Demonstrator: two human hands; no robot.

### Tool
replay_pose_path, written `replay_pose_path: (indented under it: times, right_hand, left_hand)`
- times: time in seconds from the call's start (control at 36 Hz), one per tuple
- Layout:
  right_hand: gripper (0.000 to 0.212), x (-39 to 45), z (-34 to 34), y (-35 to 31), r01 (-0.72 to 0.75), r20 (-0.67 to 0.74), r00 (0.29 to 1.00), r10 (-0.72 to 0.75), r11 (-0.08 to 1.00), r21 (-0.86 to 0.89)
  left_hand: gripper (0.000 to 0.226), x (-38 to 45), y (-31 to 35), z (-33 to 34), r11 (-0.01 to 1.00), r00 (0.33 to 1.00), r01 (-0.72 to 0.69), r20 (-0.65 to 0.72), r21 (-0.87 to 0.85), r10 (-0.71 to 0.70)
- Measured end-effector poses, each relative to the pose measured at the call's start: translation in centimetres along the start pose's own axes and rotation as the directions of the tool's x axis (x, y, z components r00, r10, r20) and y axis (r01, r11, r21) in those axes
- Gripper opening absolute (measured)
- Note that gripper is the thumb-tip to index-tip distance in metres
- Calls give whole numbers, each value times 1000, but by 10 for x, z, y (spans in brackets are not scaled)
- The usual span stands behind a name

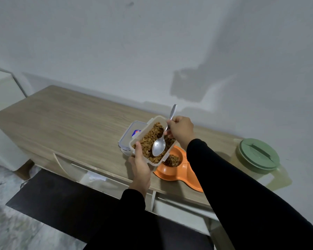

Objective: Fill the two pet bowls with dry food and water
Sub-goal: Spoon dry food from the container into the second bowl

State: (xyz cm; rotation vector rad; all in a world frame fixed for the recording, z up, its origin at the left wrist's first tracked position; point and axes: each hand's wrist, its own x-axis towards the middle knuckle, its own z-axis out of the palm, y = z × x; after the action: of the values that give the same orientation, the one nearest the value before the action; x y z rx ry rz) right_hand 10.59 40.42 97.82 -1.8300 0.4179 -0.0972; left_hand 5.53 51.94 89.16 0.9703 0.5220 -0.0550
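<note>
My left hand (140, 164) grips the food container (153, 141) by its near corner, thumb on the rim, holding it tipped right over the orange double bowl (172, 173) so anything that spills should land in the dish. My right hand (179, 130) pinches the spoon (161, 141) by the middle of its handle, its empty bowl resting on the dry food (148, 139), ready, I'd say, to dig in. Some food already sits in the far well (173, 160). The near well is mostly behind my right sleeve, so I can't tell whether it holds water. The container's lid (134, 134) lies on the table (70, 116) behind, half covered. The green-lidded jug (257, 156) waits at the right; how full it is I can't judge.
</note>
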Motion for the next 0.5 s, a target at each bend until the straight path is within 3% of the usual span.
replay_pose_path:
  times: [0.11,0.31,0.5]
  right_hand:
    - [16,-4,5,10,-78,53,996,77,997,25]
    - [12,-4,6,11,-140,124,980,157,980,-139]
    - [19,0,7,15,-163,94,975,201,937,-308]
  left_hand:
    - [71,-4,-1,0,998,1000,-26,0,64,26]
    - [118,-6,-7,-4,991,999,-30,-31,129,34]
    - [120,-7,-10,-4,988,999,-47,5,145,47]
